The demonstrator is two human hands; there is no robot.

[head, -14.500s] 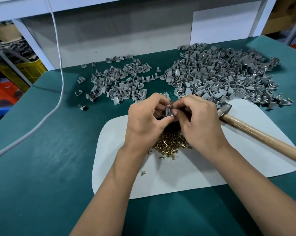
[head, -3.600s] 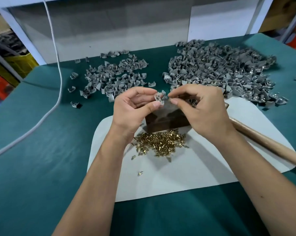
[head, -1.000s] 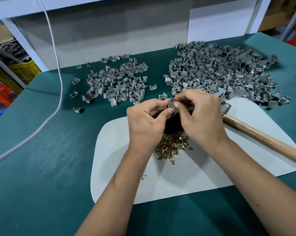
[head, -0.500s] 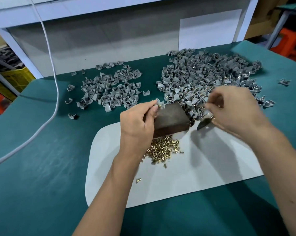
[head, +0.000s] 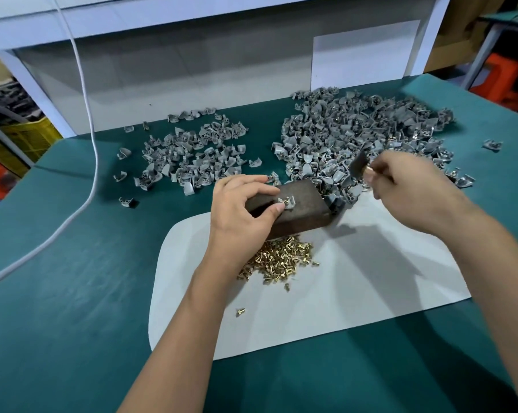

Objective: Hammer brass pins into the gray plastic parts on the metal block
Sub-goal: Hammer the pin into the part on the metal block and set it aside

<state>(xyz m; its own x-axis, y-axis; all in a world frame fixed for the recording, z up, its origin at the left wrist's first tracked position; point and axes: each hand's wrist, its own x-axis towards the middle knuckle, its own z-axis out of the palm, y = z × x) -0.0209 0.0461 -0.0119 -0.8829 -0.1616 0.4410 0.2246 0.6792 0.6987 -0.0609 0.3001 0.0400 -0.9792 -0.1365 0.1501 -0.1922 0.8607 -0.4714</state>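
Left hand (head: 240, 216) rests on the left end of the metal block (head: 299, 208), thumb and forefinger pinched on one gray plastic part (head: 287, 201) that sits on the block's top face. A brass pin (head: 284, 200) stands in that part, head up.

Right hand (head: 412, 189) is raised to the right of the block, fingers curled closed around the hammer (head: 358, 166). Only the dark, motion-blurred head shows past the fingers; the handle is hidden by the hand. The hammer head is above and to the right of the block, clear of the part.

The block sits at the far edge of a white mat (head: 356, 281) on the green tabletop (head: 73, 293). Loose pile of brass pins (head: 281, 259) lies on the mat just in front of the block; one stray pin (head: 240, 312) lies nearer the camera.

Two heaps of gray parts beyond the block: smaller heap (head: 189, 156) to the far left, larger heap (head: 356, 135) to the far right, its near edge touching the block. A white cable (head: 94, 162) crosses the tabletop at left.
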